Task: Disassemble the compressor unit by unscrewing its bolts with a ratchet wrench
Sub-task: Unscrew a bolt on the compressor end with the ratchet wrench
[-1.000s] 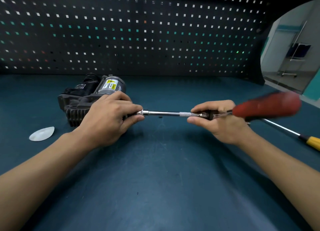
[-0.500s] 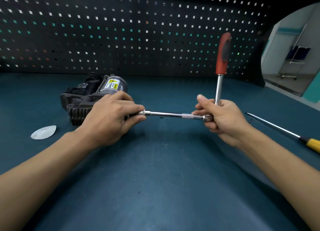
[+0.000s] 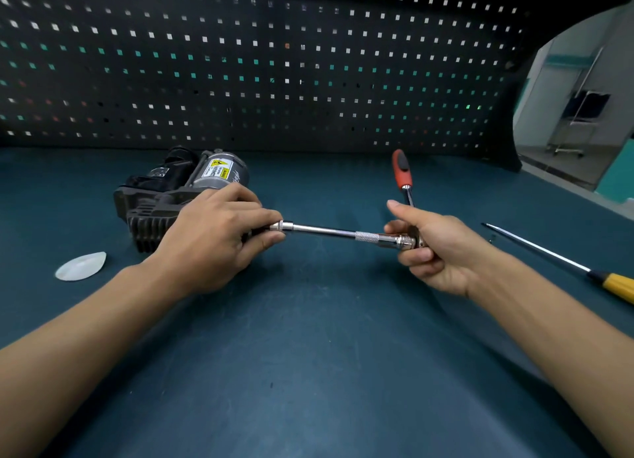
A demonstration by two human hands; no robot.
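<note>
The compressor unit [image 3: 161, 197], black with a silver motor can and a yellow warning label, lies on the teal bench at the left. My left hand [image 3: 212, 238] rests over its right end and pinches the socket end of the chrome extension bar [image 3: 329, 232]. That bar runs level to the right into the ratchet wrench head. My right hand [image 3: 432, 248] grips the ratchet wrench [image 3: 402, 172] at its head. The wrench's red and black handle points away from me, toward the pegboard. The bolt itself is hidden under my left hand.
A long screwdriver [image 3: 562, 262] with a yellow handle lies on the bench at the right. A small white plastic piece [image 3: 81, 266] sits left of the compressor. A dark pegboard wall [image 3: 274, 66] closes off the back of the bench.
The wrench handle swung from pointing right, up to vertical, and now leans away toward the pegboard. My left hand stayed on the socket end.
</note>
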